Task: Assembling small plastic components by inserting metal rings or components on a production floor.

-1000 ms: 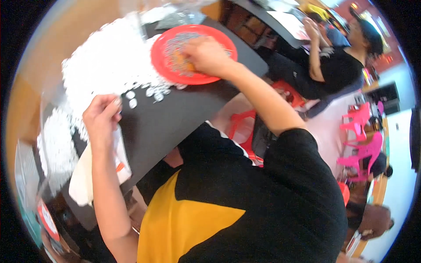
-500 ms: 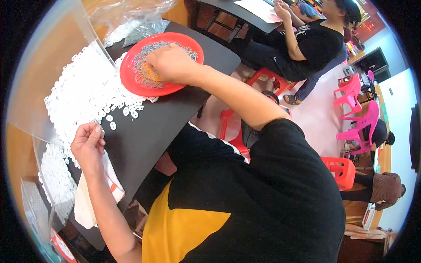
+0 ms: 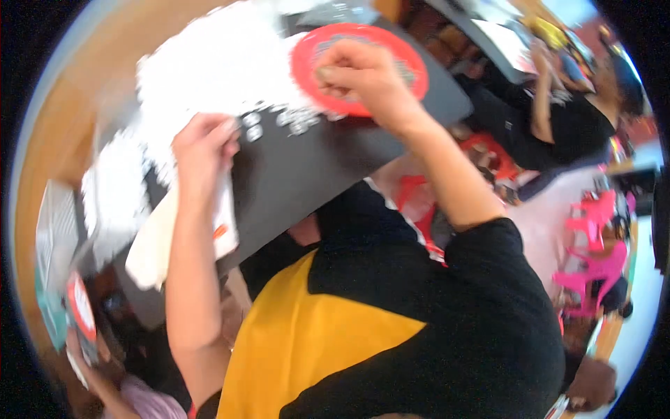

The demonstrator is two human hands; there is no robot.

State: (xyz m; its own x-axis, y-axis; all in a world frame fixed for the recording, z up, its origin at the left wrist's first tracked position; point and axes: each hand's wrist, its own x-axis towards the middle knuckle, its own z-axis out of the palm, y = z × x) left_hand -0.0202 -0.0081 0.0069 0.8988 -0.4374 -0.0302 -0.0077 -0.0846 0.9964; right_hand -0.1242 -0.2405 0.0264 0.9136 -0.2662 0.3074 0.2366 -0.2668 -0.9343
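Note:
My right hand (image 3: 366,78) is over a round red plate (image 3: 412,66) of small grey metal pieces, its fingers curled into a pinch. Whatever those fingertips hold is too small and blurred to name. My left hand (image 3: 204,143) is closed, thumb against fingers, at the near edge of a large heap of small white plastic pieces (image 3: 209,63). I cannot make out what is between its fingers. A few loose white pieces (image 3: 252,131) lie on the dark table (image 3: 300,171) between my hands. Beneath my left wrist is a folded white cloth (image 3: 150,255) with an orange mark.
Another white heap (image 3: 115,192) lies at the left beside clear panels. A clear plastic bag (image 3: 338,12) stands behind the plate. One person in black (image 3: 579,129) sits at the far right; another person's arm (image 3: 105,384) shows at the lower left. Pink chairs (image 3: 593,269) stand at the right.
The view has swung left, shifting the scene rightward. My right hand has lifted from the metal pieces toward the plate's near left side, fingers now curled. My left hand stays closed by the heap.

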